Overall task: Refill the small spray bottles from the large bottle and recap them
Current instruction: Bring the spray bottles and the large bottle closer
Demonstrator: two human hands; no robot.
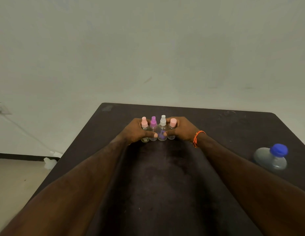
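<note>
Setup step: left hand (134,132) and right hand (180,129) clasp four capped spray bottles (162,128) together, far centre of bench (165,184). Big bottle (271,159) right, capped. Next, likely: uncap one.

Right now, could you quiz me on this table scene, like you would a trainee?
1. How many small spray bottles stand grouped between the left hand and right hand?
2. True or false: the large bottle has its blue cap on.
3. Which spray top is second from the person's left: A pink, B purple, C white?

Key: 1. four; 2. true; 3. B
</note>
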